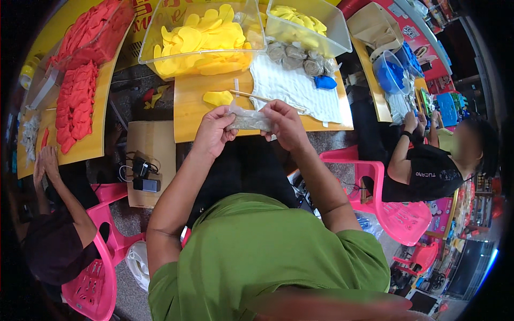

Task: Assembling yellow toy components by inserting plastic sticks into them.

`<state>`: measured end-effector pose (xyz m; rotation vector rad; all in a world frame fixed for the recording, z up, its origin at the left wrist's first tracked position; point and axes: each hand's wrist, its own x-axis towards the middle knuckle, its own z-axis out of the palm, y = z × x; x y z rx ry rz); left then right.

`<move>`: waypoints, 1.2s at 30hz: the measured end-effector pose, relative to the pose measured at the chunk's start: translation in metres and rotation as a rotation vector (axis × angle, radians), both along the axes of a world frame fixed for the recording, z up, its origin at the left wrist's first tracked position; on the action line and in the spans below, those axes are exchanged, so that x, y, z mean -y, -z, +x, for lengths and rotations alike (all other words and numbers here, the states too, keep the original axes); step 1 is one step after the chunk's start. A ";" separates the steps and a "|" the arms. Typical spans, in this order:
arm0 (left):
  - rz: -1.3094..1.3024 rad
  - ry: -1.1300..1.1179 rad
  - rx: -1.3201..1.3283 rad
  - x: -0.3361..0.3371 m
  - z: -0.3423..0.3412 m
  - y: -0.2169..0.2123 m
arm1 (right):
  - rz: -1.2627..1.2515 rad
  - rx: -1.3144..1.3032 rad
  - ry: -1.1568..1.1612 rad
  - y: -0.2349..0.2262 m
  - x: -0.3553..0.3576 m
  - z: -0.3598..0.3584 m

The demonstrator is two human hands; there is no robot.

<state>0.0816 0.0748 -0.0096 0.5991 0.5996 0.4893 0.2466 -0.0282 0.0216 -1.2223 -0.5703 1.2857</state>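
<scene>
A small clear plastic bag with greyish contents point(248, 121) is stretched between my hands, just in front of the table's near edge. My left hand point(214, 131) pinches one end of it. At the other end, the fingers of my right hand point(285, 124) are closed on the plastic. Beyond my left hand lies a flat yellow piece point(218, 98) on the wooden table point(188, 115). A thin wooden stick point(247, 95) runs from beside it onto a white ribbed cloth point(284, 77). On that cloth sit several grey plastic-wrapped bundles point(294, 56) and a blue piece point(325, 82).
Clear bins of yellow pieces point(203, 45) point(305, 24) stand at the back. To the left, a person's hands point(47, 160) are by a table with red pieces point(75, 107). Another person point(428, 166) sits right. Cardboard point(142, 192) and pink chairs point(396, 214) are beside me.
</scene>
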 end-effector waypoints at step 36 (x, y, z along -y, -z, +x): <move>0.751 0.342 -0.216 -0.004 0.000 -0.007 | -0.110 0.318 -0.209 -0.004 -0.003 0.002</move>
